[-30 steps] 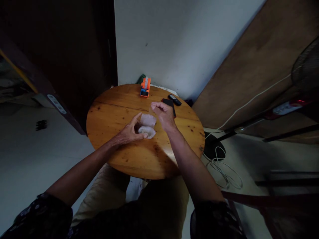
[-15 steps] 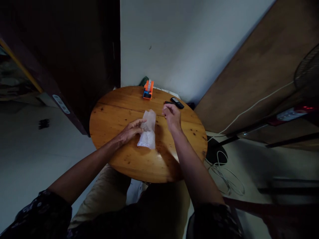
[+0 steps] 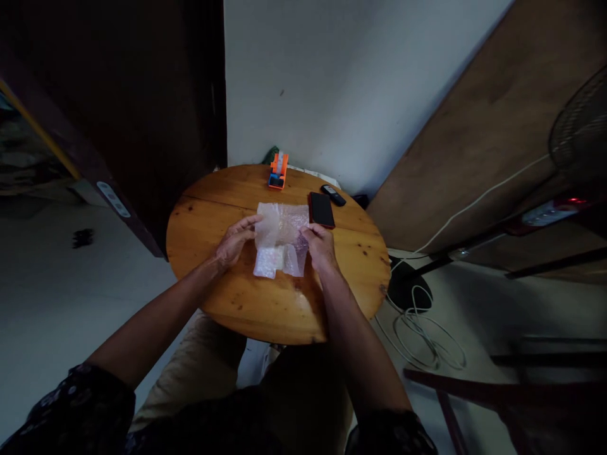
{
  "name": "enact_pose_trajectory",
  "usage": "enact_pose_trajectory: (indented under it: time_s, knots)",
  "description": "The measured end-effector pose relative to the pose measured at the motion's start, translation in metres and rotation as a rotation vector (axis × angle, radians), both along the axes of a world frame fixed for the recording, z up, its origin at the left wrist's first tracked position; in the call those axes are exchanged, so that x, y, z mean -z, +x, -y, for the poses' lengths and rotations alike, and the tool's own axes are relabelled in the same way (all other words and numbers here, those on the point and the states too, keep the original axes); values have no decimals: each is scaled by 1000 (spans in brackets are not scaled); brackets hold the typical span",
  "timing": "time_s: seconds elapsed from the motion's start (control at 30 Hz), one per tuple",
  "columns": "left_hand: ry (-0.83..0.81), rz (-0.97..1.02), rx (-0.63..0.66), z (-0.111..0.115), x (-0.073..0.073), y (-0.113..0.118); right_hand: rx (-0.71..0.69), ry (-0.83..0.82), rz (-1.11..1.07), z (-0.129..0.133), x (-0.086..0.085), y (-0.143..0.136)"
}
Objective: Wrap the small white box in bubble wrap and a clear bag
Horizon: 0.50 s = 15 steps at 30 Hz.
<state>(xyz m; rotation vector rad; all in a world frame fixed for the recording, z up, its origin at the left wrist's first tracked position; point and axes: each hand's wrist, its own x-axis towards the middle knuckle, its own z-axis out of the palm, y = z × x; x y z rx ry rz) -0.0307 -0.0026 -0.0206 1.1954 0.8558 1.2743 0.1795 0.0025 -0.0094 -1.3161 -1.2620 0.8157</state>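
Observation:
A sheet of clear bubble wrap lies partly unfolded on the round wooden table, with flaps at its lower edge. At its left edge, my left hand holds the wrap between the thumb and the outstretched fingers. My right hand pinches the right edge, its fingers bent. A dark smartphone with a reddish rim lies just beyond my right hand, close to the wrap's upper right corner.
An orange and blue tape dispenser stands at the table's back. Beside the phone is a small black remote-like handset. White cable lies coiled on the floor at right, near a dark red chair. A fan is at far right.
The bubble wrap was a narrow folded strip and is now spread wider to the right. My right hand has come down onto its right edge, uncovering the phone. My left hand has shifted slightly left.

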Motion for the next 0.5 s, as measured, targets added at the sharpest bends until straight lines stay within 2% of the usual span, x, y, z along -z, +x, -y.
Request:
enact_pose_trajectory:
  time_s: [0.07, 0.17, 0.23, 0.37, 0.5]
  knots:
    - [55, -125, -113, 0, 1, -1, -8, -37, -148, -1, 5, 3]
    - [172, -350, -272, 4, 4, -1, -28, -54, -210, 0, 9, 0]
    - [224, -454, -266, 8, 5, -1, -36, -34, -191, 1, 10, -3]
    - [290, -568, -174, 13, 5, 1, -76, 27, -143, 5, 7, -8]
    - [239, -498, -155, 12, 5, 5, -159, 79, -101, 10, 1, -13]
